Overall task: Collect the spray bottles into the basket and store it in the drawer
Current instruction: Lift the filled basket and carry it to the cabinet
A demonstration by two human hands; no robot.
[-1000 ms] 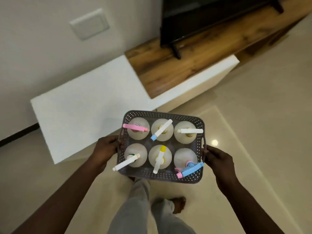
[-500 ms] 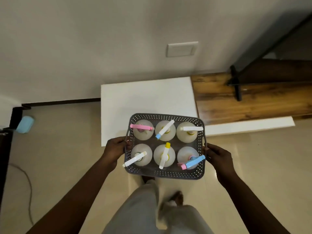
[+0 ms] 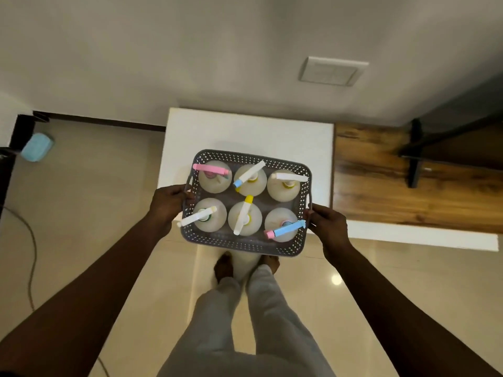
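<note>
Carrying grey perforated plastic basket (image 3: pixel 246 244) by both side handles, left hand (image 3: pixel 168 201) and right hand (image 3: pixel 328 227) closed on them, held above white cabinet top (image 3: pixel 245 131). Collecting apparently done: six translucent white spray bottles (image 3: pixel 243 219) upright inside, two rows. Storing left; no drawer visible.

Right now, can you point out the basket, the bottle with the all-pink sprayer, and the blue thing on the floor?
basket (image 3: pixel 239 244): head view, on its near perforated wall.
bottle with the all-pink sprayer (image 3: pixel 211 169): head view, on the pink sprayer top.
blue thing (image 3: pixel 36 146): head view, on its middle, far left floor.
</note>
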